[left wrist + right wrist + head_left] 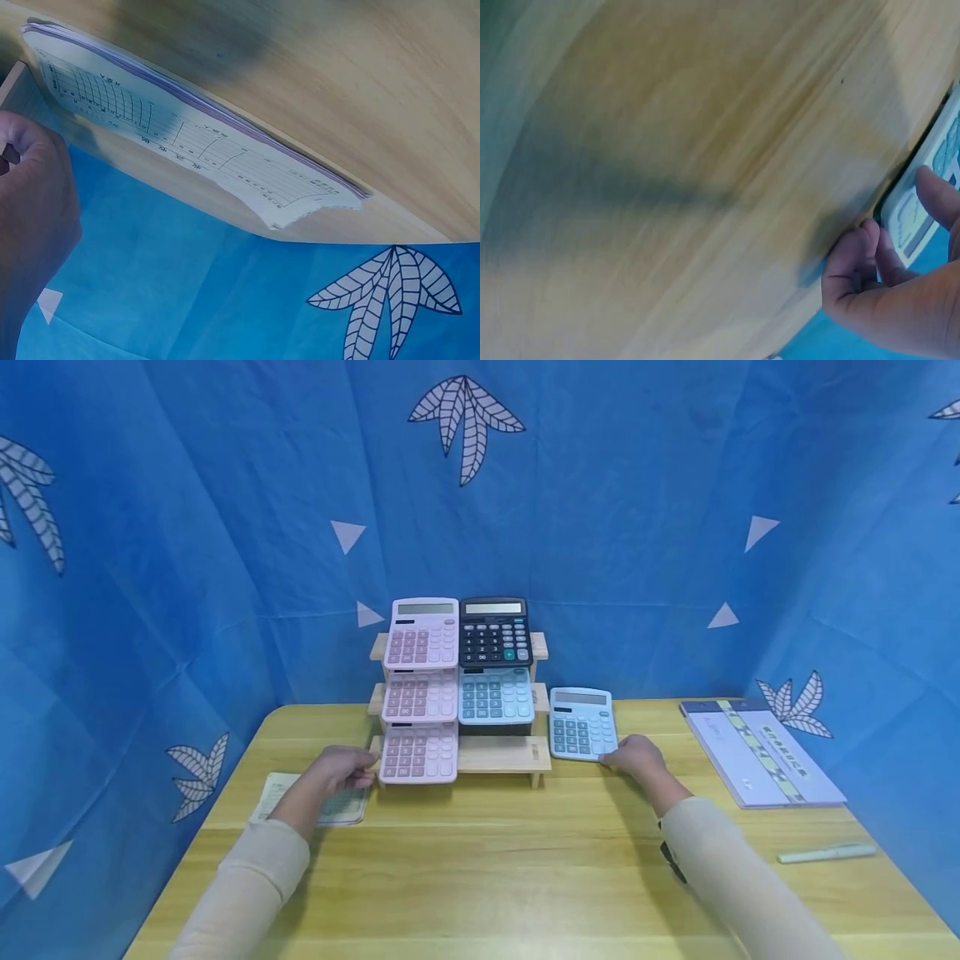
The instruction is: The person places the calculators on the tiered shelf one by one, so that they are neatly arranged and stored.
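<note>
A three-step wooden rack (504, 755) carries pink calculators (418, 755) down its left side. On its right side a black calculator (495, 633) is on the top step and a blue calculator (497, 697) on the middle one. My left hand (339, 770) has its fingers curled at the left end of the bottom step, beside the lowest pink calculator; its fingertips are partly cut off in the left wrist view. To the right of the rack, my right hand (636, 757) pinches the near right corner of a light blue calculator (582, 723), thumb on top, fingers at its edge.
A printed paper pad (180, 142) lies under and beside my left forearm. On the right of the wooden table (480, 877) are a bound folder (750, 752) and a pale green pen (827, 853). Blue patterned cloth (600, 485) hangs behind and along both sides.
</note>
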Available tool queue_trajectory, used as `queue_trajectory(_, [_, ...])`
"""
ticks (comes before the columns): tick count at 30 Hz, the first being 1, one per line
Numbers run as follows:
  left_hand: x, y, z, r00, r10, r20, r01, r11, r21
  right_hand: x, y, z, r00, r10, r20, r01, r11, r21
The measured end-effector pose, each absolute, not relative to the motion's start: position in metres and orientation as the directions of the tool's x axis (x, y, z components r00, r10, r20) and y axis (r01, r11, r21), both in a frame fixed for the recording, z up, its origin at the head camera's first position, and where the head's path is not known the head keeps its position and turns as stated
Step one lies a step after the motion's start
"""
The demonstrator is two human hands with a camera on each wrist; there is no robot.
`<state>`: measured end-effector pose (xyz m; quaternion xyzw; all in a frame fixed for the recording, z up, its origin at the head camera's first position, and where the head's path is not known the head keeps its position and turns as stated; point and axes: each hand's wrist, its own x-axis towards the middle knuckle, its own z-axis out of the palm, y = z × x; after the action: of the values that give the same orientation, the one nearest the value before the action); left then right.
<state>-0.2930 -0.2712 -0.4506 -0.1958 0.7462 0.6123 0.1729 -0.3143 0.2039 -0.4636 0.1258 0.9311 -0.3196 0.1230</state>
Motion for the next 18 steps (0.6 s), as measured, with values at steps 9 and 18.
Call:
queue_trajectory(9, [-0.295,-0.270,-0.452,-0.872,-0.073,-0.484,-0.489,0.163,0.857,-0.319,0.204,-0.464,-0.900,0.205,-0.385,0.428,0.586,-0.688])
queue_trajectory(18, [-0.292,-0.270,-0.451,-0.872,-0.081,-0.484,-0.490,0.160,0.857,-0.313,0.219,-0.450,-0.845,-0.045,-0.532,0.515,0.196,-0.835])
